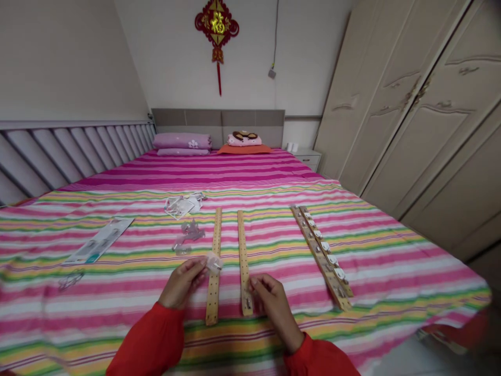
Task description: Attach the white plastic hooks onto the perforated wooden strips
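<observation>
My left hand (183, 283) pinches a small clear plastic piece (213, 263) with a bit of metal on it, held over the left wooden strip (212, 297), which has rows of holes. Beside the right wooden strip (242, 245), near its lower end, is my right hand (273, 300), thumb and fingertips closed together. What these fingers pinch is too small to make out. A small metal fitting (248, 302) sits on that strip's near end. Further left on the bed lie several clear plastic pieces (190, 231) in a loose heap.
Two more strips (321, 258) lie to the right, bearing metal fittings and white round pieces. On the left are a long package (102, 241), thin metal rings (71, 279) and a pile of cards or packets (183, 204). All rest on a striped bedspread (274, 235).
</observation>
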A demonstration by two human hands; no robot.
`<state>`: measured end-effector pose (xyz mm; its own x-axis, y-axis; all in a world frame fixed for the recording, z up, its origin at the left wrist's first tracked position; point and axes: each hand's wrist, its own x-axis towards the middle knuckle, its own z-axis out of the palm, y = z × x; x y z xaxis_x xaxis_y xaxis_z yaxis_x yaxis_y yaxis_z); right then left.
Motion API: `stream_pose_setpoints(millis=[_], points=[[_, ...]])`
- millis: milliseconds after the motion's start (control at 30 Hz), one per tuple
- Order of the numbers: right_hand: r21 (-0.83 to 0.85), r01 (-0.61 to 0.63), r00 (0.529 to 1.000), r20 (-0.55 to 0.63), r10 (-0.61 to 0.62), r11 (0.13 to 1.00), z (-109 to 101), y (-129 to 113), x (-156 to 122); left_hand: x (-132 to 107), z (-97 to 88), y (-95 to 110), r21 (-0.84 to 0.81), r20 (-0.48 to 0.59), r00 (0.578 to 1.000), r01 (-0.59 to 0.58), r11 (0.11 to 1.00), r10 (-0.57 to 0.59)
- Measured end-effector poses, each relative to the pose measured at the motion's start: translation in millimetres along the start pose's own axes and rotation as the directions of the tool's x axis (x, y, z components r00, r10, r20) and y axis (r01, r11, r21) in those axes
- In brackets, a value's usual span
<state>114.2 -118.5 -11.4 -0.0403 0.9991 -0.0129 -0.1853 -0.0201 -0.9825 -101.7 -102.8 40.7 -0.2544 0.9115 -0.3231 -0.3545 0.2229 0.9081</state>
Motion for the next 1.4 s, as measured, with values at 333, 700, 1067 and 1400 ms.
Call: stream_pose_setpoints(millis=[333, 700, 1067, 1400], points=[[0.113, -0.065, 0.998, 0.016, 0.063, 0.991, -1, -5, 12, 4, 56.3, -32, 0.222, 0.245, 0.966, -0.139, 0.965, 0.083], [-0.161, 0.059, 0.998, -0.006, -0.061, 0.985, -9, 24, 33, 35, 66.4, -61, 0.269, 0.207, 0.978, -0.088, 0.959, 0.032], [-0.384, 0.113, 0.994, 0.037, -0.107, 0.917, -10, 33, 36, 46, 68.1, -69, 0.378, 0.214, 0.975, -0.139, 0.915, 0.059], [-0.419, 0.118, 0.993, 0.048, -0.108, 0.900, -10, 38, 35, 49, 65.6, -75, 0.417, 0.201, 0.976, -0.164, 0.894, 0.085]])
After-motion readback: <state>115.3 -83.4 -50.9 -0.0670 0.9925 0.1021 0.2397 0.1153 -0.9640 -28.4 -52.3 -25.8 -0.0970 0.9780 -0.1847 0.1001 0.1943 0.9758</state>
